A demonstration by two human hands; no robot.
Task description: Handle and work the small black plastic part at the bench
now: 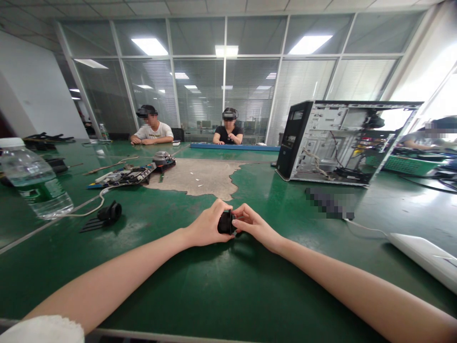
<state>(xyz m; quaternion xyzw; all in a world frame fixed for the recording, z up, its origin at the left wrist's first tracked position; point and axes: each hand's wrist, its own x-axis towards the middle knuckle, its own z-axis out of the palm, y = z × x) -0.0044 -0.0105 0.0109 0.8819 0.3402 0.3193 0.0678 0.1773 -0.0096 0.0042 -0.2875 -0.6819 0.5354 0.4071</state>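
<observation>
My left hand (206,224) is closed around a small black cylindrical part (226,222) with a flange at its right end. From the other side, the thumb and fingers of my right hand (254,225) pinch that flanged end. Both hands hold it just above the green table (214,286), near the middle of the view. What the black part belongs to I cannot make out. To the left lies a similar black round part (113,211), with several thin dark strips beside it.
A water bottle (35,183) stands at far left. Circuit boards (124,175) lie beyond a bare brown patch (200,176). An opened computer case (342,143) stands back right, a white power bank (424,255) nearer. Two people (153,131) sit across; another is far right.
</observation>
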